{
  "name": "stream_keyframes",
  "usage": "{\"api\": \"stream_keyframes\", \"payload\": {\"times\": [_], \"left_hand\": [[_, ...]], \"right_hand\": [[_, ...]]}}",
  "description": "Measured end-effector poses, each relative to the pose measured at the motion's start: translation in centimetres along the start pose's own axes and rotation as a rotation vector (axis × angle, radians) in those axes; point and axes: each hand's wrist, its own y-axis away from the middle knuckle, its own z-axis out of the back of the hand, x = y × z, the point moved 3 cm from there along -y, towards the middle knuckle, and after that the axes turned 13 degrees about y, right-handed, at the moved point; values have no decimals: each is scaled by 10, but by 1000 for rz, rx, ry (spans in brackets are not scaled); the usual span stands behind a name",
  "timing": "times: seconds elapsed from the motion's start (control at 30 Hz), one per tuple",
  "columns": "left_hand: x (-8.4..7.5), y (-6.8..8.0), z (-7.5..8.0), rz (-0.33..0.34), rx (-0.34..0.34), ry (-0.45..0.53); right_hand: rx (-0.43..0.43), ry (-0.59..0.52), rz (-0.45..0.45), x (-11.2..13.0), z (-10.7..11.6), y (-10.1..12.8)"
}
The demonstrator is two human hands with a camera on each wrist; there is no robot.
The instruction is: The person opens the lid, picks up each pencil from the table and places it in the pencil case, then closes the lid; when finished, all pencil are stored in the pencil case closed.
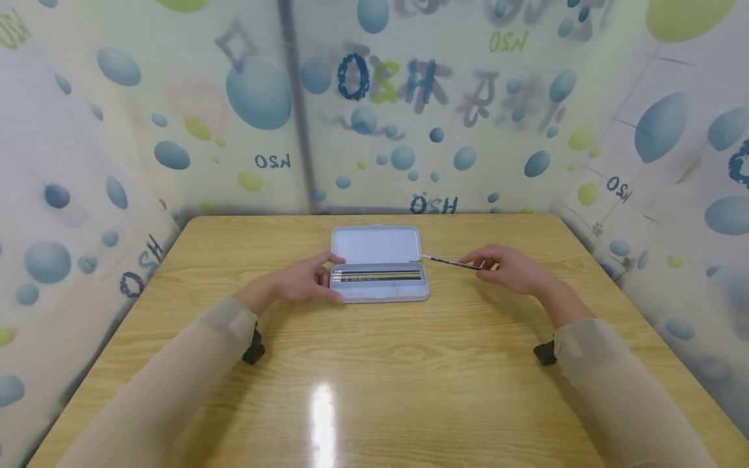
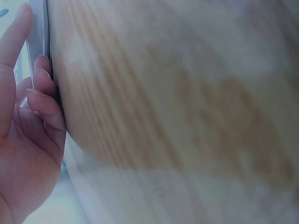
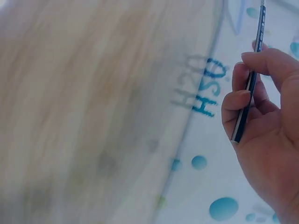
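A pale grey-blue pencil case lies with its lid raised toward the back of the table. Several dark and yellow pencils rest side by side in its rear compartment. My left hand grips the case's left end, thumb at the front corner and index finger near the hinge; in the left wrist view the other fingers curl beside its wall. Right of the case, my right hand pinches a dark pencil between thumb and fingers. Its light-coloured end points left, close to the lid's lower right corner.
The case sits on a wood-grain table near its back edge. A patterned wall covering with blue and green drops stands behind and on both sides. Small black devices are strapped at the wrists.
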Motion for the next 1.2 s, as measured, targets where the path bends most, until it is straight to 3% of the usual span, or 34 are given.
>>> {"api": "stream_keyframes", "payload": {"times": [0.3,0.83,1.2], "left_hand": [[-2,0,-1,-1,4,7],[-2,0,-1,15,5,7],[-1,0,0,18,11,6]], "right_hand": [[-16,39,47,28,-4,-21],[51,-16,89,84,-33,-73],[79,37,138,114,-49,-96]]}}
